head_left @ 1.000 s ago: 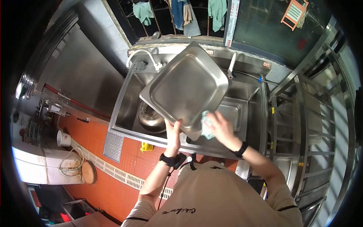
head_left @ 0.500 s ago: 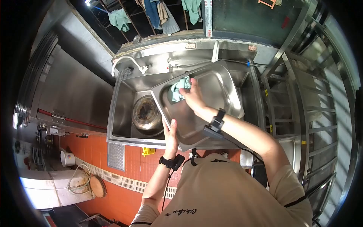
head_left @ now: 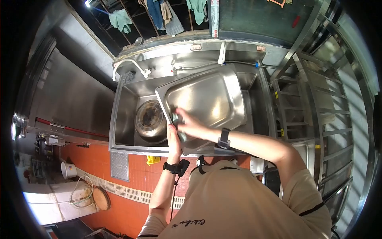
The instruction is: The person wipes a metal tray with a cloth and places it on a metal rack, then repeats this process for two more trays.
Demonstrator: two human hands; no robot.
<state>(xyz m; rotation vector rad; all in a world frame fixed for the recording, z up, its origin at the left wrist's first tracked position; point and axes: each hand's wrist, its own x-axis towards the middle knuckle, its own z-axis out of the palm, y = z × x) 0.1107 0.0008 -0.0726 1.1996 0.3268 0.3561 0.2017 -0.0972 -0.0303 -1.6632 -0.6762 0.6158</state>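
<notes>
A large rectangular stainless steel tray [head_left: 203,91] rests slanted over the double sink, its inside turned up toward me. My left hand [head_left: 174,140] grips the tray's near left rim, with the thumb against the edge. Inside that same left side, my right hand [head_left: 190,124] presses a light green cloth [head_left: 175,118] to the metal; the hand is smeared by motion and hides much of the cloth. To the left of the tray, a round metal pot [head_left: 149,118] with a dark-stained bottom lies in the left sink basin [head_left: 125,119], partly covered by the tray's edge.
A curved white faucet [head_left: 129,61] and a second white faucet [head_left: 221,52] stand behind the sink. A steel wool scrubber [head_left: 128,76] sits at the back left corner. Steel racks [head_left: 310,95] rise at the right. A yellow object [head_left: 152,159] lies on the red floor below.
My right hand has swept the cloth from the tray's upper left part down toward me, close to my left hand. The tray has tilted a little, and my left hand keeps its hold.
</notes>
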